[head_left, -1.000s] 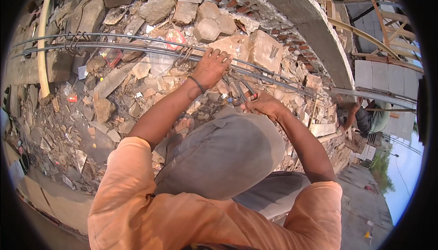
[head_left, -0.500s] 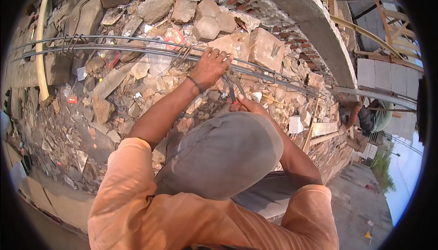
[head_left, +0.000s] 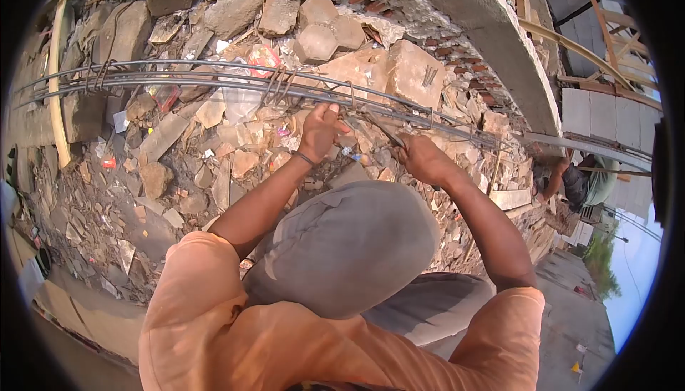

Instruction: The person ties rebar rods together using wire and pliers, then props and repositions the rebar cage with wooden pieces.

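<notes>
A bundle of long steel reinforcing bars runs across the rubble in front of me. My left hand is at the near side of the bars, fingers curled and fingertips against the lowest bar; what they pinch, if anything, is hidden. In my right hand is a pair of dark pincers, gripped by the handles. Their jaw end points up and left to the bars, just right of my left fingertips. Several bent steel stirrups hang bunched around the bars left of my hands.
Broken bricks and concrete chunks cover the ground. A concrete beam slants along the upper right above a brick edge. A bamboo pole crosses the bars at left. Another person crouches at far right.
My left hand has come off the top of the bars to their near side. My right hand has moved right and up with the pincers, whose jaw end is now at the bars.
</notes>
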The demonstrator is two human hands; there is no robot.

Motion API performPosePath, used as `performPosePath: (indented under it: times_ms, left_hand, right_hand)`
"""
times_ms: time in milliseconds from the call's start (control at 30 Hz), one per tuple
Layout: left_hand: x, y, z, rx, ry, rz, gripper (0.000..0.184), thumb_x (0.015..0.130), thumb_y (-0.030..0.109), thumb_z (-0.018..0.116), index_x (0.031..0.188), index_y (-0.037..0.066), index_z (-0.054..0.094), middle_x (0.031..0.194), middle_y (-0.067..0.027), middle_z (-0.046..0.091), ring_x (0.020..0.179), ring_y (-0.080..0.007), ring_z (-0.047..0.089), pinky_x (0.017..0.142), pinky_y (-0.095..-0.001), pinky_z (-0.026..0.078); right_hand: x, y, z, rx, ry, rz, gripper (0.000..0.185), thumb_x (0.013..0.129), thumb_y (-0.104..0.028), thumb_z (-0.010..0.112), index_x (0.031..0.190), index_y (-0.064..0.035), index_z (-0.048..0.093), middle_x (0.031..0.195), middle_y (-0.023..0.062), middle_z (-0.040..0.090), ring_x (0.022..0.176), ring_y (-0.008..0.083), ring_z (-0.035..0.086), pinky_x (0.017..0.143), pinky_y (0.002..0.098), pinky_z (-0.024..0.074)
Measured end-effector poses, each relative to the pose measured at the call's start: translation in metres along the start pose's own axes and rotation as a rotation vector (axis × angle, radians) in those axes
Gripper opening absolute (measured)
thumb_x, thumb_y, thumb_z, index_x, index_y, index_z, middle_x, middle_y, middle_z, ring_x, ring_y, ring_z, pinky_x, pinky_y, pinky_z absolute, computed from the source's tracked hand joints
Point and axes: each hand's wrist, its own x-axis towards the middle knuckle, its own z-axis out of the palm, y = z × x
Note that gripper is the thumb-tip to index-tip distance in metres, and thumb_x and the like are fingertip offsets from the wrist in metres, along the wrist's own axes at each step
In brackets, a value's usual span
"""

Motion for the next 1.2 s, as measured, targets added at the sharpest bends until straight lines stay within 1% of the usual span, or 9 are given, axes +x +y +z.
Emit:
performPosePath:
  times_ms: [133, 233, 633, 733, 767, 900, 1000, 1100, 1200]
  left_hand:
    - [0.016, 0.004, 0.003, -0.626, -0.177, -0.278, 0.024, 0.098, 0.022, 0.055, 0.111, 0.002, 0.058, 0.091, -0.0102, 0.068, 0.066, -0.0095, 0.060, 0.051, -0.0204, 0.046]
    - [0.030, -0.013, -0.013, -0.627, -0.352, -0.317, 0.027, 0.098, 0.020, 0.055, 0.118, 0.002, 0.060, 0.089, -0.0056, 0.066, 0.067, -0.0082, 0.059, 0.055, -0.0221, 0.046]
    - [0.045, -0.015, -0.017, -0.500, -0.208, -0.344, 0.024, 0.094, 0.015, 0.062, 0.112, -0.001, 0.062, 0.083, -0.0021, 0.061, 0.063, -0.0057, 0.049, 0.051, -0.0202, 0.037]
    - [0.047, -0.020, -0.016, -0.536, -0.163, -0.333, 0.024, 0.095, 0.014, 0.059, 0.114, -0.001, 0.062, 0.078, 0.0006, 0.058, 0.062, -0.0058, 0.048, 0.052, -0.0204, 0.037]
    - [0.046, -0.021, -0.015, -0.535, -0.170, -0.319, 0.024, 0.095, 0.013, 0.059, 0.114, -0.001, 0.062, 0.076, 0.0008, 0.057, 0.061, -0.0056, 0.048, 0.053, -0.0204, 0.037]
    - [0.046, -0.019, -0.009, -0.544, -0.226, -0.262, 0.023, 0.096, 0.012, 0.058, 0.114, -0.001, 0.063, 0.069, 0.0019, 0.054, 0.059, -0.0050, 0.047, 0.055, -0.0203, 0.037]
    - [0.044, -0.024, -0.010, -0.544, -0.281, -0.237, 0.024, 0.096, 0.012, 0.057, 0.114, -0.003, 0.062, 0.065, 0.0029, 0.051, 0.059, -0.0054, 0.047, 0.054, -0.0204, 0.036]
    - [0.040, -0.021, -0.008, -0.521, -0.210, -0.277, 0.024, 0.097, 0.010, 0.055, 0.116, -0.003, 0.060, 0.070, 0.0017, 0.052, 0.057, -0.0063, 0.048, 0.053, -0.0213, 0.038]
    - [0.045, -0.024, -0.010, -0.603, -0.276, -0.233, 0.013, 0.095, 0.006, 0.055, 0.102, -0.002, 0.063, 0.075, -0.0023, 0.059, 0.061, -0.0085, 0.053, 0.050, -0.0228, 0.040]
  right_hand:
    - [0.001, -0.003, -0.009, -0.013, -0.027, 0.036, 0.022, 0.092, -0.012, 0.049, 0.105, 0.0035, 0.056, 0.095, 0.0316, 0.062, 0.095, 0.0464, 0.060, 0.083, 0.0509, 0.0461]
    - [0.003, 0.001, -0.012, -0.044, -0.045, 0.011, 0.023, 0.092, -0.012, 0.048, 0.107, 0.0035, 0.055, 0.095, 0.0313, 0.062, 0.095, 0.0457, 0.060, 0.083, 0.0505, 0.0467]
    - [0.026, 0.026, 0.011, -0.169, 0.111, -0.024, 0.025, 0.093, -0.016, 0.050, 0.110, 0.0022, 0.056, 0.086, 0.0270, 0.065, 0.088, 0.0444, 0.061, 0.078, 0.0496, 0.0490]
    - [0.028, 0.018, 0.033, 0.197, 0.093, -0.095, 0.024, 0.095, -0.019, 0.054, 0.106, 0.0011, 0.060, 0.077, 0.0227, 0.064, 0.079, 0.0366, 0.064, 0.073, 0.0438, 0.0515]
    - [0.021, 0.003, 0.027, 0.410, -0.204, 0.273, 0.024, 0.095, -0.023, 0.059, 0.103, -0.0007, 0.063, 0.078, 0.0150, 0.064, 0.075, 0.0242, 0.065, 0.069, 0.0353, 0.0528]
    - [0.006, 0.009, 0.065, 1.572, -0.340, 0.224, 0.027, 0.093, -0.028, 0.066, 0.104, -0.0031, 0.063, 0.090, 0.0049, 0.064, 0.075, 0.0136, 0.062, 0.065, 0.0276, 0.0527]
    - [0.000, -0.006, 0.051, 1.489, -0.363, 0.324, 0.028, 0.090, -0.024, 0.068, 0.104, -0.0010, 0.063, 0.088, 0.0052, 0.064, 0.074, 0.0130, 0.063, 0.065, 0.0279, 0.0537]
    - [-0.001, -0.009, 0.040, 1.116, -0.343, 0.296, 0.033, 0.090, -0.024, 0.068, 0.109, 0.0013, 0.059, 0.087, 0.0055, 0.064, 0.076, 0.0124, 0.063, 0.068, 0.0277, 0.0543]
    - [-0.002, -0.016, 0.021, 0.828, -0.159, 0.226, 0.040, 0.088, -0.024, 0.068, 0.113, 0.0036, 0.055, 0.086, 0.0105, 0.066, 0.079, 0.0193, 0.066, 0.071, 0.0327, 0.0549]
